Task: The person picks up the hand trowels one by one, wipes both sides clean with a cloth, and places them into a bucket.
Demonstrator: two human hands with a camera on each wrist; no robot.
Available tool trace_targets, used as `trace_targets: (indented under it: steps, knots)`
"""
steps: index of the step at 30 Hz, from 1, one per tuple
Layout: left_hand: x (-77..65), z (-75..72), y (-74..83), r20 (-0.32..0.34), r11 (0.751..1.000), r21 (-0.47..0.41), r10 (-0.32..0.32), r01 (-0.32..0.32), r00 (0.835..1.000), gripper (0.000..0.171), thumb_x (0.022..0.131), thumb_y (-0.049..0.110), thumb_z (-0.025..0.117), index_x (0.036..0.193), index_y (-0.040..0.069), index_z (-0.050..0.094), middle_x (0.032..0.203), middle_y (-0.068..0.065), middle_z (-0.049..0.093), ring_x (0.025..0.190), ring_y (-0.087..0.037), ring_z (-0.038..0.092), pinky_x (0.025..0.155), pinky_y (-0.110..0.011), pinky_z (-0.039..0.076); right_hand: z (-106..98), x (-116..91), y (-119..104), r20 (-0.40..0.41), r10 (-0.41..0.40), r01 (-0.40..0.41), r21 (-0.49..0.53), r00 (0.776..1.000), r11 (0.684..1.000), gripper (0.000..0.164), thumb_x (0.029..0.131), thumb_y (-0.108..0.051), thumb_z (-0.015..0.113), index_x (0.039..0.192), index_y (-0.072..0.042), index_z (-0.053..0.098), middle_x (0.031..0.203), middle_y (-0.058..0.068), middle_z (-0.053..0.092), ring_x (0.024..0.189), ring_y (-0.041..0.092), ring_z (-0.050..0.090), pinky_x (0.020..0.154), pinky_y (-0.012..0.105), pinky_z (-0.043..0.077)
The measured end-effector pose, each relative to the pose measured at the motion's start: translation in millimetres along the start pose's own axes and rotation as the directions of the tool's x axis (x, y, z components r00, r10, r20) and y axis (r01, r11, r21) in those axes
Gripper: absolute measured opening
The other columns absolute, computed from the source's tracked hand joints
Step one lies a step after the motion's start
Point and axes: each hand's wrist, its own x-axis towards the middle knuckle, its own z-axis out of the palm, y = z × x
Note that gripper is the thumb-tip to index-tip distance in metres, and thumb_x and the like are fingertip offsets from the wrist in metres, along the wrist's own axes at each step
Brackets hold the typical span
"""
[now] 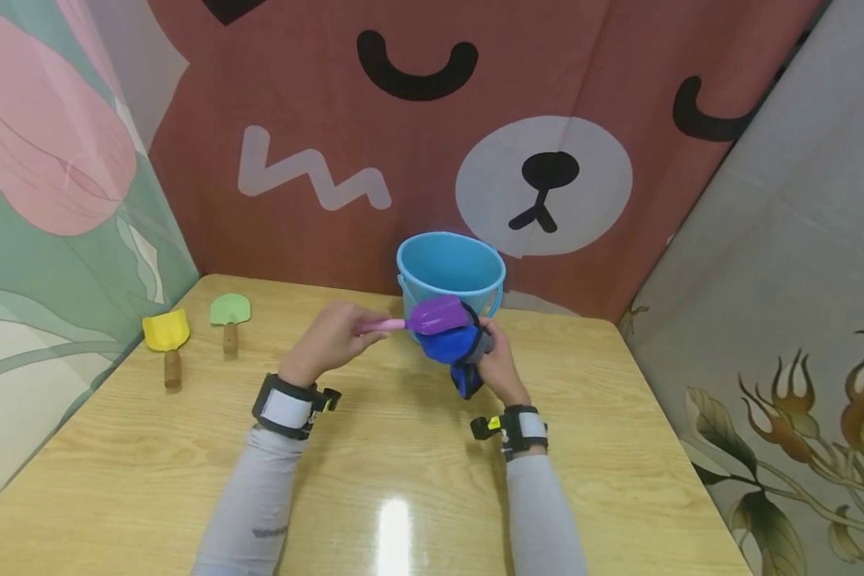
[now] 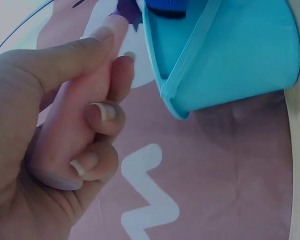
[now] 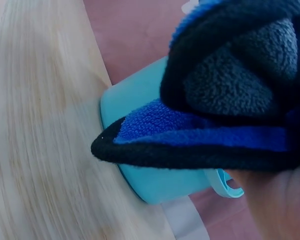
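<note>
My left hand point(image 1: 334, 340) grips the pink handle point(image 2: 75, 115) of a toy shovel whose purple blade point(image 1: 438, 315) points right; in the left wrist view the fingers curl fully round that handle. In my right hand point(image 1: 500, 366) is a bunched cloth point(image 1: 450, 346), blue on one face and grey on the other, with black edging. The cloth lies right against the purple blade in the head view, and a folded corner of it hangs below. Most of the right fingers are hidden behind the cloth. Just behind both hands stands a light blue bucket point(image 1: 450, 264).
On the table's left side lie a yellow shovel point(image 1: 166, 330) and a green shovel point(image 1: 230, 309), both with wooden handles. The wooden table point(image 1: 396, 448) ends at a brown bear-print curtain point(image 1: 317, 96) behind, with patterned curtains on both sides.
</note>
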Motion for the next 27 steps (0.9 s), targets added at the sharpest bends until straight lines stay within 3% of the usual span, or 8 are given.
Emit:
trace_targets:
  steps: [9, 17, 21, 27]
  knots:
    - [4.8, 12.3, 7.6, -0.009, 0.999, -0.027, 0.045, -0.045, 0.999, 0.026, 0.09, 0.015, 0.079, 0.115, 0.008, 0.078, 0.101, -0.007, 0.078, 0.073, -0.012, 0.065, 0.068, -0.031, 0.051, 7.2, -0.3, -1.4, 0.043, -0.018, 0.019, -0.034, 0.999, 0.999, 0.044, 0.095, 0.002, 0.062, 0.137, 0.006, 0.052, 0.138, 0.028, 0.055, 0.13, 0.037, 0.049, 0.111, 0.054, 0.038]
    - [9.0, 20.3, 9.9, 0.0, 0.997, -0.051, 0.066, -0.066, 0.998, 0.028, 0.091, 0.014, 0.078, 0.118, 0.009, 0.077, 0.104, -0.008, 0.078, 0.068, -0.008, 0.061, 0.062, -0.028, 0.046, 16.0, -2.0, -3.0, 0.059, -0.023, 0.028, -0.088, 0.998, 0.996, 0.057, 0.094, -0.005, 0.066, 0.146, 0.004, 0.044, 0.148, 0.026, 0.046, 0.144, 0.038, 0.038, 0.12, 0.052, 0.026]
    - [9.8, 22.1, 10.2, 0.006, 0.998, -0.034, 0.047, -0.047, 0.999, 0.028, 0.091, 0.015, 0.078, 0.119, 0.01, 0.077, 0.105, -0.008, 0.078, 0.067, -0.009, 0.06, 0.062, -0.028, 0.046, 18.0, -2.7, -3.6, 0.066, -0.011, 0.017, -0.08, 0.998, 0.997, 0.064, 0.095, -0.006, 0.067, 0.15, 0.003, 0.036, 0.153, 0.026, 0.04, 0.147, 0.038, 0.033, 0.122, 0.05, 0.022]
    - [9.0, 21.8, 9.1, 0.011, 1.0, 0.0, 0.012, -0.012, 1.0, 0.026, 0.09, 0.016, 0.079, 0.115, 0.008, 0.078, 0.103, -0.008, 0.078, 0.07, -0.011, 0.061, 0.065, -0.03, 0.048, 15.1, -1.5, -4.0, 0.067, -0.005, 0.01, -0.084, 0.998, 0.996, 0.058, 0.098, -0.008, 0.065, 0.149, 0.002, 0.039, 0.15, 0.025, 0.043, 0.145, 0.037, 0.036, 0.121, 0.051, 0.025]
